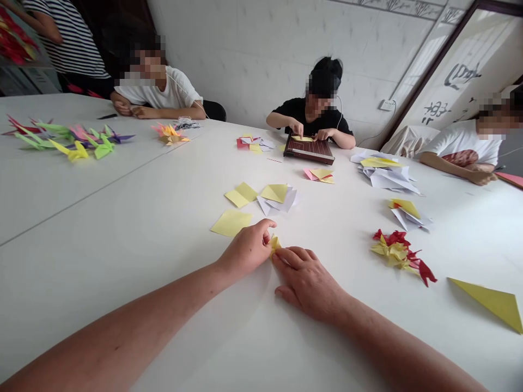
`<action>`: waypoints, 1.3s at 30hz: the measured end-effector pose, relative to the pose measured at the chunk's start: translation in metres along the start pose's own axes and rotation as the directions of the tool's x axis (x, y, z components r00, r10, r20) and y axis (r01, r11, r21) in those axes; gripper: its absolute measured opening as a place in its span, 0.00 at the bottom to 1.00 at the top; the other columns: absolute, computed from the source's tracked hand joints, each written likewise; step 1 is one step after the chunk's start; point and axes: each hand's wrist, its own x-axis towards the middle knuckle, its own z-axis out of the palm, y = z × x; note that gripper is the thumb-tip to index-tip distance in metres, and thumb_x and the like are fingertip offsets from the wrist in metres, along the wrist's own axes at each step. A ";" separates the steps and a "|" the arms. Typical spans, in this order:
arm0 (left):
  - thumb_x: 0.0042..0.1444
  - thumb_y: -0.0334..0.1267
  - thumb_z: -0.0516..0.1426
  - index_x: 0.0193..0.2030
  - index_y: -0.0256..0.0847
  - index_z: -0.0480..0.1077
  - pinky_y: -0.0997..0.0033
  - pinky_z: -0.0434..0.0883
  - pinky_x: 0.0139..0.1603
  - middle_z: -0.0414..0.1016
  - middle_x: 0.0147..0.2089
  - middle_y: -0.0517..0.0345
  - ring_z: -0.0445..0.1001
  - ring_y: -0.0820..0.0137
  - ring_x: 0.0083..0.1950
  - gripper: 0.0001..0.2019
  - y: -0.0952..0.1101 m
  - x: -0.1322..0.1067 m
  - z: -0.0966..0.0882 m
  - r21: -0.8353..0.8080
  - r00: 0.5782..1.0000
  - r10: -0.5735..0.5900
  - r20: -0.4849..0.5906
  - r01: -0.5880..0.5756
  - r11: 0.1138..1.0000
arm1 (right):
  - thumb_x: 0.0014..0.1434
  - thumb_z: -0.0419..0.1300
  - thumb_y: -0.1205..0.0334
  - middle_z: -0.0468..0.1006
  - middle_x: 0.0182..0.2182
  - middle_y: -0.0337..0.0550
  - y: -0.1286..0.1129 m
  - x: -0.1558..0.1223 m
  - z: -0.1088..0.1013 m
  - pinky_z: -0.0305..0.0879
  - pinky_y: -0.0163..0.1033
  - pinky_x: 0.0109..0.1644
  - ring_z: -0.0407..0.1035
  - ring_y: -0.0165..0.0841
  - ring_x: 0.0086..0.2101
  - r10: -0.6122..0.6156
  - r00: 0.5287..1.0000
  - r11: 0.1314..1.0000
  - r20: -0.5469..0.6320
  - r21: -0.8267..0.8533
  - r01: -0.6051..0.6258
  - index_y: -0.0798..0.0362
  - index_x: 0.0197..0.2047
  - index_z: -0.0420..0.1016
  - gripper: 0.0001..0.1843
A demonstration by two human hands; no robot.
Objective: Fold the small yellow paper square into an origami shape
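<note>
Between my hands a small folded piece of yellow paper (275, 243) rests near the table's middle. My left hand (248, 247) grips its far left side with curled fingers, which hide part of it. My right hand (306, 277) lies palm down on the right, its fingertips touching the paper's near edge and its thumb held apart. Just beyond the left hand lies a flat yellow paper square (232, 222). Farther off are a creased yellow square (241, 194) and a small stack of white and yellow papers (274, 193).
Red and yellow folded paper cranes (402, 253) lie to the right, near a large yellow paper triangle (488, 302). Opposite, a person works at a brown paper trimmer (309, 148). More coloured cranes (73, 142) sit at far left. White paper piles (386, 173) stand at back right.
</note>
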 end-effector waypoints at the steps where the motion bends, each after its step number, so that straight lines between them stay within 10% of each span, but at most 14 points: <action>1: 0.52 0.31 0.53 0.55 0.45 0.67 0.74 0.68 0.33 0.72 0.31 0.63 0.72 0.70 0.33 0.22 0.001 0.001 0.000 0.008 1.000 -0.012 0.002 0.012 1.000 | 0.63 0.56 0.58 0.69 0.57 0.48 -0.001 0.002 0.000 0.59 0.49 0.59 0.60 0.43 0.55 -0.006 1.000 1.000 -0.003 0.010 0.006 0.54 0.65 0.60 0.28; 39: 0.45 0.27 0.53 0.58 0.44 0.65 0.73 0.68 0.38 0.77 0.36 0.61 0.75 0.69 0.37 0.30 0.006 0.020 0.004 -0.129 0.993 -0.085 -0.078 0.075 0.989 | 0.61 0.59 0.52 0.70 0.54 0.51 0.003 0.011 0.003 0.61 0.50 0.60 0.62 0.45 0.53 -0.117 0.993 0.993 -0.006 0.029 0.117 0.57 0.61 0.62 0.30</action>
